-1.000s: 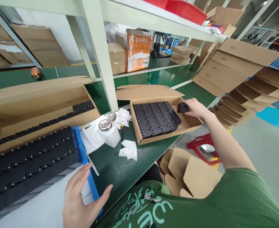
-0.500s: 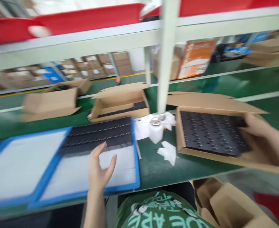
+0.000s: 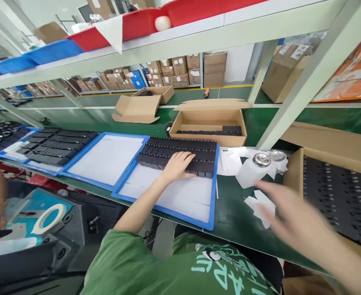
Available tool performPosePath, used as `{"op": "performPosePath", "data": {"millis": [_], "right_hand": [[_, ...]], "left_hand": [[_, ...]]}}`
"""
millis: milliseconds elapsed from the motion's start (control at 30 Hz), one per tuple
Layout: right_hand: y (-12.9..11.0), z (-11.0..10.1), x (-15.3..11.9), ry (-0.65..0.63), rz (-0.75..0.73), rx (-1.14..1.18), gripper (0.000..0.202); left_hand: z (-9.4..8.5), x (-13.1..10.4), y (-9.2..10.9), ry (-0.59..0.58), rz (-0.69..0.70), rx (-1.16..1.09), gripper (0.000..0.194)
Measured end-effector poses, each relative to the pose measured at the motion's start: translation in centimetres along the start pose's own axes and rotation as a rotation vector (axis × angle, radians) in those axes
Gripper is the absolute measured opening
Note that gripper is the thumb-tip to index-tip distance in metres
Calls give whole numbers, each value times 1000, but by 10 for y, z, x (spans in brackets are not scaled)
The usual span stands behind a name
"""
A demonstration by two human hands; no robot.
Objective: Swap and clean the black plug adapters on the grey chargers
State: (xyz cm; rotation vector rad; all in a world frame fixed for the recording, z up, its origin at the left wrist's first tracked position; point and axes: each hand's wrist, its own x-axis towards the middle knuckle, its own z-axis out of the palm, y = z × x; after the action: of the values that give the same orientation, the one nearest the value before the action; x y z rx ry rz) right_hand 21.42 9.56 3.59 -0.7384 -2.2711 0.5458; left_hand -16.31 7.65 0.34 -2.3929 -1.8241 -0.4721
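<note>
The left hand (image 3: 178, 164) lies palm down, fingers spread flat, on the near edge of a block of black parts (image 3: 180, 150) that fills the far part of a blue-rimmed tray (image 3: 168, 211). The near part of the tray shows its bare white floor. The hand covers a few of the parts, and whether any is pinched under the fingers cannot be made out.

The right hand (image 3: 286, 217) is in the air over the green bench (image 3: 232, 217), to the right of the tray, and it is smeared by motion. Its fingers look loosely open and empty, yet the blur leaves that unsure. It hides part of some white paper scraps (image 3: 255, 203). Just beyond it stands a white bottle (image 3: 250, 172) with a metal cap.

At the right edge an open carton (image 3: 292, 172) holds more black parts and is cut off by the frame. Behind the tray another open cardboard box (image 3: 209, 123) shows a thin row of black parts along its floor. To the left lie a second tray (image 3: 106, 157), white and bare, and a third tray (image 3: 49, 145) loaded with dark parts, partly cut off. A white frame post (image 3: 294, 98) rises between tray and carton. The small parts are too fine to identify.
</note>
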Motion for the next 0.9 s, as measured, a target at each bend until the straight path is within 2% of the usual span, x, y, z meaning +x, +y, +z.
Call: {"op": "performPosePath", "data": {"millis": [100,200,267,333,533,633,700,800,900], "right_hand": [[-13,64,40,-257,-54,-248,69],[-7,118,91,-273,36,-373,82],[-1,138,109,-270,62,-420,82],[-2,147,112,-273,76,-470,79],[-13,147,99,-313,40,-494,58],[-8,143,104,-341,-13,-433,44],[-7,137,111,-352,-30,-397,45],[-19,113,117,-351,-26,-374,54],[-41,64,103,-280,-26,-305,57]], "left_hand": [[13,9,0,-34,38,56,66],[23,6,-2,-12,66,92,59],[26,2,-4,14,96,90,54],[27,0,-6,38,130,70,49],[33,5,-16,70,190,-12,52],[38,8,-21,70,200,-41,53],[34,9,-21,77,198,-53,51],[11,9,-10,121,192,-68,51],[-25,4,25,261,207,-76,60]]}}
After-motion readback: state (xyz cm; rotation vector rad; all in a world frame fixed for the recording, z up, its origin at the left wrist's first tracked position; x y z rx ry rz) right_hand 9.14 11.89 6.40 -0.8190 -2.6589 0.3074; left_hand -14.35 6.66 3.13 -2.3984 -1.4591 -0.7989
